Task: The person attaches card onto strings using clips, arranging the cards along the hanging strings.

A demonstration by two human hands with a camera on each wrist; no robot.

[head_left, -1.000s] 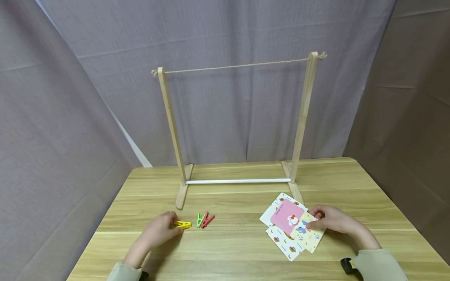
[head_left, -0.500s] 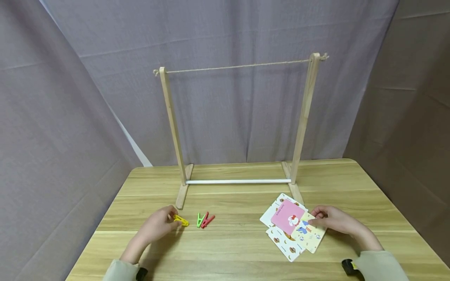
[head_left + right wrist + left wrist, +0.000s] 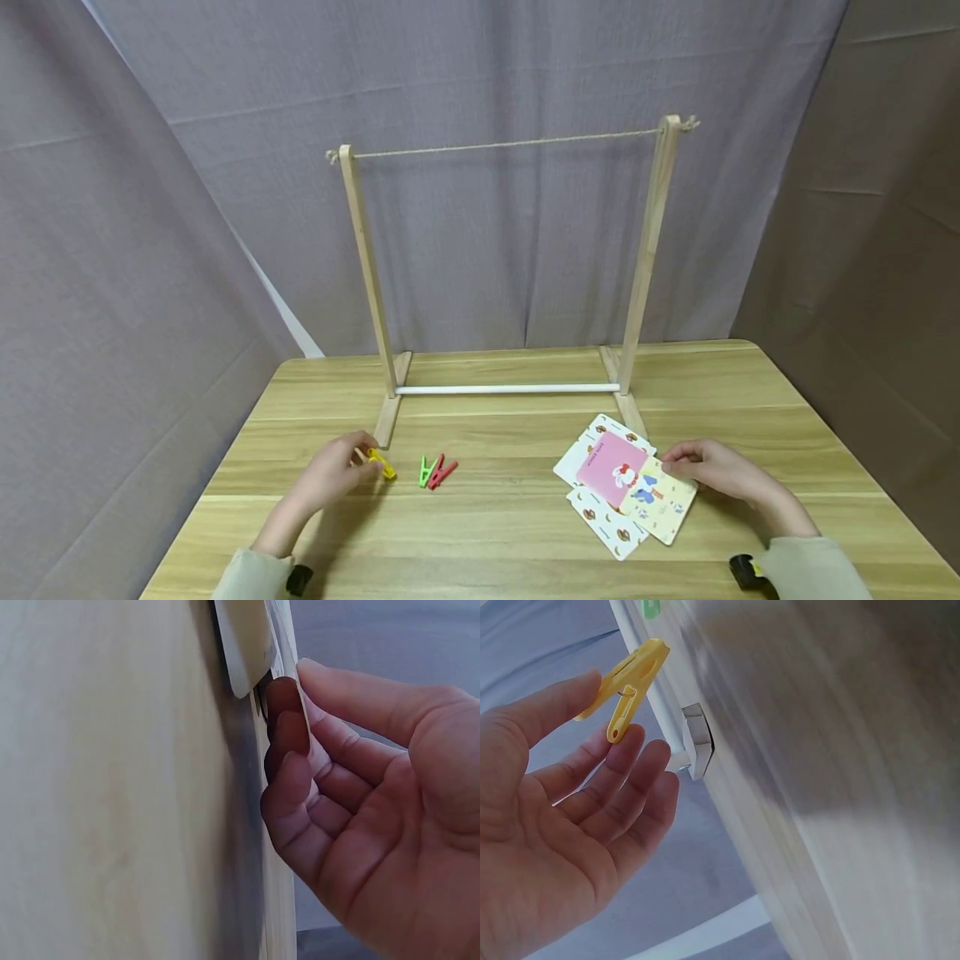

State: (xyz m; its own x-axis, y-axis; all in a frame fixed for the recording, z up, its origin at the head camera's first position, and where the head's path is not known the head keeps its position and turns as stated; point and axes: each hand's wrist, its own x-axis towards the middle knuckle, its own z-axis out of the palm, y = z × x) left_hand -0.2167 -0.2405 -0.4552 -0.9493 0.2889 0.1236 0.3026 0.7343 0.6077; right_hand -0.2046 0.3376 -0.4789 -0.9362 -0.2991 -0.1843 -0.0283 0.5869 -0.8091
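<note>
A yellow clothespin (image 3: 636,675) is pinched by its handles between the thumb and fingers of my left hand (image 3: 333,473), a little above the table. Just right of it, a green clothespin (image 3: 427,472) and a red clothespin (image 3: 442,472) lie side by side. My right hand (image 3: 720,471) pinches the upper right edge of a yellow card (image 3: 660,507) with a cartoon print, thumb on top and fingers beneath. That card overlaps a pink card (image 3: 611,462) with a white rabbit. Under both are white patterned cards (image 3: 609,523), partly covered.
Behind the hands stands a wooden frame (image 3: 364,267) with a twine line (image 3: 502,144) tied across its top and a white rod (image 3: 507,389) low down. Its feet rest on the wooden table (image 3: 487,525). Grey curtains (image 3: 480,250) hang at the back and sides.
My left hand has drawn the yellow clothespin slightly left, away from the green one, and turned it. The right thumb has shifted toward the yellow card's edge, and the card has moved slightly.
</note>
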